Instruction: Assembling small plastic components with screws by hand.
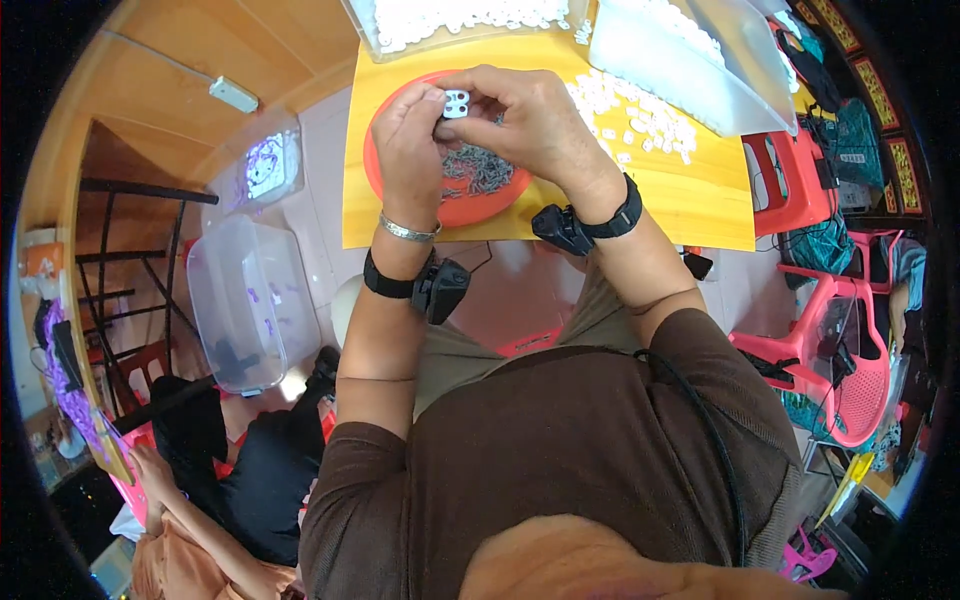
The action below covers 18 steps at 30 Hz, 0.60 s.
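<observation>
Over a red round tray (468, 212), both hands meet around a small white plastic piece with dark round holes (456, 103). My left hand (408, 145) pinches it from the left, fingertips bent against its edge. My right hand (530, 112) closes on it from the other side, thumb below and index finger above. Under the hands, the tray holds a heap of small grey elongated parts (482, 172); their exact kind is too small to make out. Right of the tray, many loose white plastic pieces (645, 120) are scattered over the yellow wood-grain table (640, 215).
Two clear bins of white pieces stand at the table's far side, one far left (480, 35), one right (690, 85). A clear tub (245, 310) sits on the floor at left, near a black metal frame (105, 250). Another person's hand (152, 470) shows lower left. Red plastic chairs (840, 370) stand right.
</observation>
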Tool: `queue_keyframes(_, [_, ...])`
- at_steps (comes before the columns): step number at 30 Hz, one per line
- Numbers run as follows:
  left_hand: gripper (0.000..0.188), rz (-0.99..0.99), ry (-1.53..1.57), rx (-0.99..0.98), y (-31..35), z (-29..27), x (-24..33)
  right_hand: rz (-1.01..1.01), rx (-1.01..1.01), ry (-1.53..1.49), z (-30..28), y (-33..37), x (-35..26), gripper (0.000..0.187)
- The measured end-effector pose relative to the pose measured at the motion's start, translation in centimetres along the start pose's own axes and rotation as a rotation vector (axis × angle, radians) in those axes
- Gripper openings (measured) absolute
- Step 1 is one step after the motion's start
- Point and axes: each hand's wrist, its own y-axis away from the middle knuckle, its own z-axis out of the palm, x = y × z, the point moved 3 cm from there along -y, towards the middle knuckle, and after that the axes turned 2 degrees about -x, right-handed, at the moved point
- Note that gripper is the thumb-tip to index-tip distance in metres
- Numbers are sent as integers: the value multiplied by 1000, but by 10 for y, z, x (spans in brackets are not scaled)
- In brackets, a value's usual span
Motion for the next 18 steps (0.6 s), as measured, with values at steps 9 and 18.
queue_keyframes(9, [18,-9,9,-42,0,0,-1,-128,66,100,-2,0,0,28])
queue_keyframes(18, [20,48,67,30,-1,-1,-1,206,28,-183,2,2,7,22])
